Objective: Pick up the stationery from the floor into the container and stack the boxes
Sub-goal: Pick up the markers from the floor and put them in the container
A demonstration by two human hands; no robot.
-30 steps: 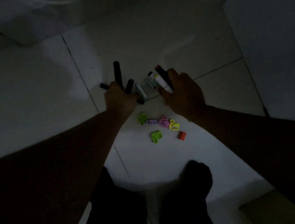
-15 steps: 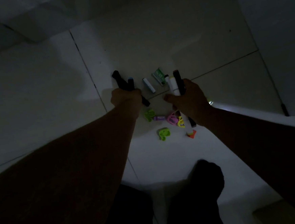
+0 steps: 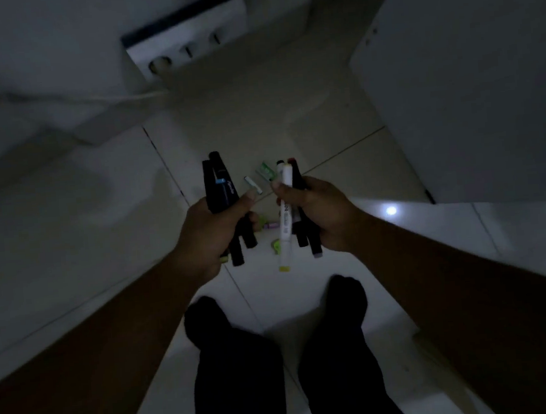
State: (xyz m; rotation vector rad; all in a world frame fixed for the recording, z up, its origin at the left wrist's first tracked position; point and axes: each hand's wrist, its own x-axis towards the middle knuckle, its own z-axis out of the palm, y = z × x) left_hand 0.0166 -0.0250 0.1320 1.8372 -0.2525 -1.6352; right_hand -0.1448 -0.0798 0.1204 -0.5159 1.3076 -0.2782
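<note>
Both hands lifted clear of the floor [image 3: 68,196] since a second ago; earlier they were down among the scattered items, gathering. Left hand [image 3: 213,231] now clenched round a bundle of black markers [image 3: 219,186], tips up. Right hand [image 3: 323,214] clenched round a white marker [image 3: 285,219] plus dark markers [image 3: 304,229] behind it; count unclear.

Judgement: pen pickup done for this pass, next is the carry to the container. No container identifiable in view; the white box [image 3: 186,34] at top, with round holes in its face, might be it, but it is blurred.

Left on the floor beyond the hands: a small white tube [image 3: 253,185] and a green packet [image 3: 266,171]. The small coloured bits [image 3: 276,246] are mostly hidden behind the hands; only slivers show between the markers. Scene very dim. Legs [image 3: 237,356] cut off at bottom edge
</note>
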